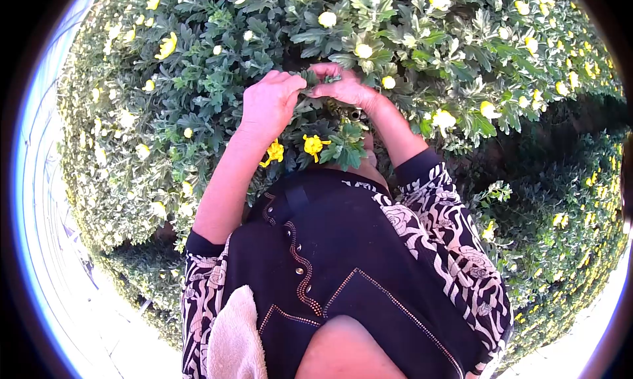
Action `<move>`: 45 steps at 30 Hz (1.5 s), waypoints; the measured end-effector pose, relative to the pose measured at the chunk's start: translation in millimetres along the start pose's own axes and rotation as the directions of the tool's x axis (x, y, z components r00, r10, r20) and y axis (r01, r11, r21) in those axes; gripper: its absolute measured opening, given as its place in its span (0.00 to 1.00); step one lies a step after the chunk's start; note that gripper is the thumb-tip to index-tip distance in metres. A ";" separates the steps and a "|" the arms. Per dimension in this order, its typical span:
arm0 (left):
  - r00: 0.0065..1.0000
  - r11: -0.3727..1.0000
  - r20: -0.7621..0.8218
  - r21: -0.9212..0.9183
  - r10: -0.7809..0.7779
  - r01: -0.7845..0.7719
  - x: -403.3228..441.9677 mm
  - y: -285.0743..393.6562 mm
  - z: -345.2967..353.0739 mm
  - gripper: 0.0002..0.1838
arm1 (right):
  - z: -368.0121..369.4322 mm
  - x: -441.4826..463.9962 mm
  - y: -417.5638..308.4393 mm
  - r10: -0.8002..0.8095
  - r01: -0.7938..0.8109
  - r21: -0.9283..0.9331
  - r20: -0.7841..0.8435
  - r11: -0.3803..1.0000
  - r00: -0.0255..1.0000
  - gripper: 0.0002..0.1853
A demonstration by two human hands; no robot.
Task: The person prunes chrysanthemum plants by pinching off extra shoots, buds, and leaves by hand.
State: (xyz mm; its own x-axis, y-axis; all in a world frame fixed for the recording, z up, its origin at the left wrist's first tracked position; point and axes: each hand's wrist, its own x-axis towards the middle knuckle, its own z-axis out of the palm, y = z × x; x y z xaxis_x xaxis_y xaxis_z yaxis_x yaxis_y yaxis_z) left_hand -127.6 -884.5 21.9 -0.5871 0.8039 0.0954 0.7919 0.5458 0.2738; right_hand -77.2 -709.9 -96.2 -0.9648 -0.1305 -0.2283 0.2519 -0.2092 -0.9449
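Observation:
My left hand [271, 102] is closed, thumb and fingers pressed together at a small sprig of green leaves [309, 79]. My right hand [344, 89] curls round from the other side, its thumb and fingers closing on the same leaves, close to my left fingertips. Both hands are in among the chrysanthemum foliage. Below them are two ragged yellow flowers [315, 147], [273, 153]. A pale yellow bud [388, 82] sits just right of my right hand. What lies inside my left fist is hidden.
Dense leafy plants with yellow and whitish blooms [168, 46] spread ahead and to both sides. A dark shaded gap [514, 141] between rows runs at the right. A light-coloured cloth [236, 333] hangs at the lower left against my dark clothing.

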 end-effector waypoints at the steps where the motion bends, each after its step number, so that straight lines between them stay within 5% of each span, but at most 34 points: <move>1: 1.000 1.000 -0.004 -0.006 0.009 -0.009 0.6 1.0 -1.1 0.07 | 0.0 -5.7 -6.0 0.000 0.000 0.057 -0.004 0.998 1.000 0.24; 2: 1.000 1.000 0.006 -0.014 -0.011 0.011 0.7 1.2 -2.6 0.07 | -3.0 -6.4 -3.2 0.000 0.001 0.053 -0.012 0.999 1.000 0.24; 4: 1.000 0.999 0.014 -0.026 -0.028 0.029 -1.2 0.5 -2.8 0.06 | -11.2 -3.4 21.1 0.140 -0.153 0.467 0.061 0.871 0.988 0.23; 6: 1.000 0.998 0.008 -0.054 -0.026 0.026 -3.3 -1.1 1.1 0.06 | -12.5 3.2 39.2 0.127 -0.132 0.511 0.045 0.850 0.991 0.24; 9: 1.000 0.997 0.005 -0.071 0.006 -0.006 -4.9 2.6 4.4 0.05 | 7.2 6.8 39.1 0.141 -0.210 -0.078 -0.513 0.975 0.847 0.21; 10: 1.000 0.997 0.003 -0.070 0.011 -0.011 -5.9 2.6 4.9 0.05 | 6.9 3.3 39.5 0.138 -0.207 -0.079 -0.516 0.975 0.845 0.21; 11: 1.000 0.997 -0.019 -0.078 0.017 -0.019 -6.8 2.0 5.4 0.05 | 4.4 -1.6 38.7 -0.019 -0.290 -0.469 -0.550 0.834 0.835 0.20; 12: 0.999 0.996 -0.043 -0.088 0.024 -0.028 -6.7 2.0 5.1 0.05 | 1.6 -7.0 36.8 -0.175 -0.361 -0.763 -0.519 0.536 0.837 0.20; 16: 0.998 0.994 0.037 -0.101 -0.045 0.048 -11.8 1.2 -4.6 0.06 | 2.8 -25.6 56.8 0.023 -0.497 -0.792 -0.525 0.355 0.851 0.31; 17: 0.997 0.993 0.044 -0.095 -0.061 0.065 -12.9 -0.4 -4.5 0.05 | 5.1 -35.9 59.1 -0.014 -0.442 -0.840 -0.470 0.314 0.883 0.30; 18: 0.995 0.992 0.053 -0.090 -0.082 0.087 -14.6 -2.5 -4.6 0.04 | 11.5 -55.5 40.7 -0.234 -0.228 -0.872 -0.353 0.434 0.906 0.23; 19: 0.990 0.987 0.084 -0.107 -0.112 0.120 -15.9 -4.3 -7.1 0.05 | 18.9 -61.8 39.3 -0.337 0.005 -0.726 -0.314 0.688 0.887 0.19; 21: 0.993 0.968 -0.043 -0.228 -0.113 0.100 -16.9 -0.2 -23.1 0.09 | 39.3 -88.2 13.7 -0.443 0.192 -0.627 -0.271 0.755 0.854 0.16; 22: 0.981 0.960 -0.169 -0.276 -0.095 0.045 -19.8 -4.9 -30.6 0.09 | 47.7 -112.6 -21.7 -0.448 0.138 -0.748 -0.230 0.649 0.864 0.16; 26: 0.903 0.888 -0.381 -0.459 -0.199 0.001 -54.8 -38.6 -68.6 0.09 | 52.5 -182.7 -15.5 -0.354 0.034 -0.765 -0.258 0.643 0.899 0.10; 28: 0.875 0.732 -0.300 -0.676 -0.379 0.086 -87.3 -50.5 -77.4 0.09 | 55.1 -212.5 -8.5 -0.227 -0.086 -0.690 -0.350 0.719 0.909 0.07; 31: 0.840 0.601 -0.162 -0.768 -0.518 0.222 -137.8 -47.8 -79.3 0.09 | 33.4 -248.3 53.2 -0.061 -0.269 -0.645 -0.441 0.716 0.895 0.04; 33: 0.822 0.480 -0.063 -0.836 -0.566 0.267 -169.6 -36.2 -69.4 0.09 | 14.5 -264.7 102.6 0.163 -0.305 -0.163 -0.569 0.938 0.806 0.07; 34: 0.828 0.430 -0.028 -0.864 -0.560 0.261 -182.9 -27.8 -61.8 0.09 | 11.2 -263.5 107.7 0.165 -0.308 -0.171 -0.558 0.936 0.813 0.07; 36: 0.819 0.310 0.123 -0.886 -0.560 0.345 -204.0 -6.6 -52.2 0.08 | 3.4 -261.2 118.1 0.506 -0.336 0.382 -0.707 0.861 0.494 0.07; 38: 0.818 0.213 0.266 -0.882 -0.511 0.420 -218.0 10.4 -40.8 0.07 | -7.5 -258.9 118.2 0.562 -0.429 0.385 -0.696 0.817 0.447 0.13; 39: 0.836 0.194 0.285 -0.890 -0.469 0.412 -223.7 14.1 -31.0 0.07 | -9.0 -256.8 112.0 0.298 -0.661 -0.277 -0.727 0.697 0.619 0.17; 40: 0.852 0.174 0.299 -0.898 -0.430 0.403 -225.1 18.4 -27.7 0.07 | -8.7 -251.2 98.3 0.126 -0.564 -0.797 -0.550 0.217 0.826 0.21; 41: 0.846 0.246 0.375 -0.840 -0.380 0.483 -227.0 18.0 -31.9 0.07 | -0.4 -241.4 88.6 0.209 -0.596 -0.799 -0.573 0.071 0.793 0.31; 42: 0.838 0.237 0.370 -0.842 -0.402 0.485 -230.1 17.5 -31.5 0.07 | 6.0 -231.0 78.3 0.212 -0.577 -0.814 -0.554 0.066 0.805 0.31; 44: 0.814 0.287 0.435 -0.782 -0.385 0.554 -236.7 13.9 -30.5 0.07 | 14.0 -209.5 68.2 0.384 -0.419 -0.886 -0.324 0.197 0.865 0.25; 45: 0.812 0.293 0.435 -0.777 -0.390 0.557 -243.4 11.5 -25.7 0.08 | 12.7 -203.2 84.5 0.376 -0.419 -0.691 -0.225 0.589 0.899 0.23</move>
State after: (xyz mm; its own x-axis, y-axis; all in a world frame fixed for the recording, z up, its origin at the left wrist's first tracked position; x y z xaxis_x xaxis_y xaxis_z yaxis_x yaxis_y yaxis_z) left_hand 20.1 -1080.0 26.4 -0.7126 0.5421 -0.4453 -0.2257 0.4239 0.8771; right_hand 141.1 -713.4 -126.7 -0.7896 0.0226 -0.6132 0.5007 0.6014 -0.6226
